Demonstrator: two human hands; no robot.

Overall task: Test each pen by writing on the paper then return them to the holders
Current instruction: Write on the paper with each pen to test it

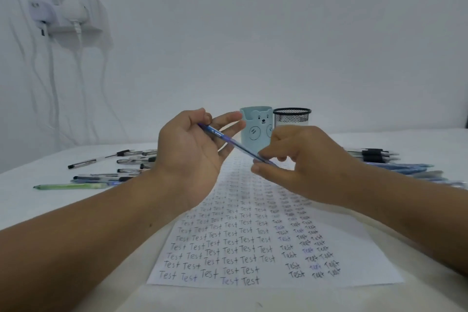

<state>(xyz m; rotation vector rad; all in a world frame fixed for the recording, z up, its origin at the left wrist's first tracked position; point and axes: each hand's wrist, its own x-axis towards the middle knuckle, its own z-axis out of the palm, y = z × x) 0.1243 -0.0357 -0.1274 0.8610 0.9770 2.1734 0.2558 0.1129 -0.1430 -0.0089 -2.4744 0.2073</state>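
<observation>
1. Loose pens [119, 167] lying on the counter [30, 200], far left.
2. Left hand [187, 149] curled round the upper barrel of the blue pen [235, 145], held in the air above the paper [253, 248].
3. Right hand [298, 159] pinching its lower end, perhaps the cap; blurred.
4. Light, stiff, smooth: best gripped mid-barrel.
5. Bear holder [255, 129] and mesh holder [291, 116] standing behind.

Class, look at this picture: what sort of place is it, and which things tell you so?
Probably a home or office desk set up for writing. A white table stands against a plain wall; on it lie a paper filled with the word "Test", two pen holders, and many loose pens.
</observation>
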